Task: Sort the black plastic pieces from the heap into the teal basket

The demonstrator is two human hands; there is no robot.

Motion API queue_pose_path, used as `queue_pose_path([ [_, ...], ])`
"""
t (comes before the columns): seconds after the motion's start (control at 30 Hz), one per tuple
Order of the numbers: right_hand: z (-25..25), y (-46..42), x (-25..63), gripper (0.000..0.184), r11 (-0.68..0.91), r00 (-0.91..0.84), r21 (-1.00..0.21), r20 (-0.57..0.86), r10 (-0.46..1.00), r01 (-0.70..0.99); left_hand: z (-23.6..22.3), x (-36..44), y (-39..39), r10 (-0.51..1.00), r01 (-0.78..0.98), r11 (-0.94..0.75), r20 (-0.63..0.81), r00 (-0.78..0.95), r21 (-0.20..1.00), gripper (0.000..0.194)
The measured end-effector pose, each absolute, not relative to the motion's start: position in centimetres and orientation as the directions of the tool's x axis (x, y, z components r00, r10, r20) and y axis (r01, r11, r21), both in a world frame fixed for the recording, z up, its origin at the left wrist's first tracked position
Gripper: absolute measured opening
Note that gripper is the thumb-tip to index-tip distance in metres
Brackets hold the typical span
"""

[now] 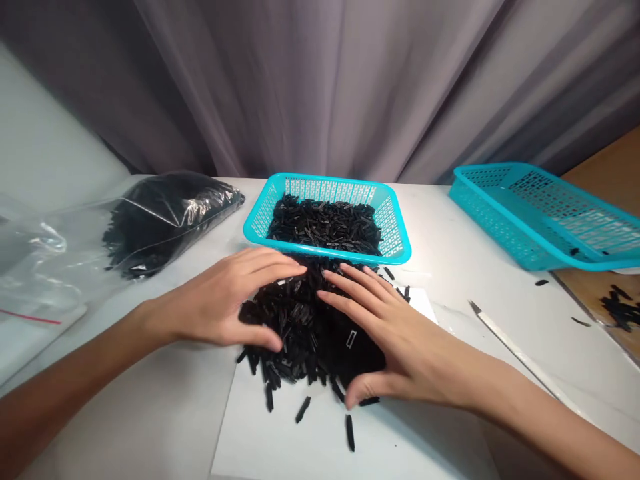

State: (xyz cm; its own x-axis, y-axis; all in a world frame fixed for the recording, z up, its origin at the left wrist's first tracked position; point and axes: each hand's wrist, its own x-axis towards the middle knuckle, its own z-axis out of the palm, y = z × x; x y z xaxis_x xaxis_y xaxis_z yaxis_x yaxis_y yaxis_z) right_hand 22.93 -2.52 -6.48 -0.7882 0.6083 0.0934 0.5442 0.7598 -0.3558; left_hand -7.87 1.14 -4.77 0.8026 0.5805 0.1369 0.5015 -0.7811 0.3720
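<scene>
A pile of small black strip-like pieces [295, 320] lies on a white sheet [280, 440] in front of me. My left hand [235, 293] curves around the pile's left side, thumb apart from the fingers. Across from it, my right hand [385, 320] spreads its fingers over the right part of the pile. Neither hand grips anything that I can see. Just behind the pile stands a turquoise basket [327, 255] partly filled with the same black pieces. A few loose strips [350, 433] rest on the sheet nearer to me.
On the left, a clear plastic bag [170, 213] bulges with black pieces. A second turquoise basket [505, 227], with a few pieces inside, stands at the right. A thin white-handled craft knife [525, 360] lies beside my right forearm. More black pieces [623, 307] are scattered at the far right.
</scene>
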Motion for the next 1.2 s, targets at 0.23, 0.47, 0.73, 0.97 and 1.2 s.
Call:
queue_pose_path([
  [0.23,-11.5,-4.0,29.6,0.130,0.616,-0.608,-0.349,0.147,0.780,0.706,-10.6,-9.6,-2.8,0.721,0.661,-0.626,-0.016,0.693,0.413,0.144],
  [0.47,-12.4,-3.2,27.7,0.126,0.575,-0.571,-0.435,0.156,0.806,0.693,-11.4,-5.4,-2.9,0.749,0.636,-0.616,0.096,0.655,0.465,0.137],
  [0.73,-12.4,-3.8,23.6,0.107,0.527,-0.469,-0.520,0.251,0.846,0.672,-12.2,-2.6,-2.9,0.797,0.663,-0.588,0.194,0.572,0.463,0.130],
  [0.97,-11.8,-4.0,23.7,0.072,0.554,-0.487,-0.520,0.274,0.829,0.650,-12.0,-2.5,-2.9,0.757,0.598,-0.642,0.271,0.595,0.481,0.118],
  [1.2,-11.2,-3.8,26.5,0.096,0.635,-0.586,-0.516,0.282,0.760,0.575,-11.9,-3.0,-2.5,0.692,0.502,-0.701,0.313,0.650,0.507,0.133],
])
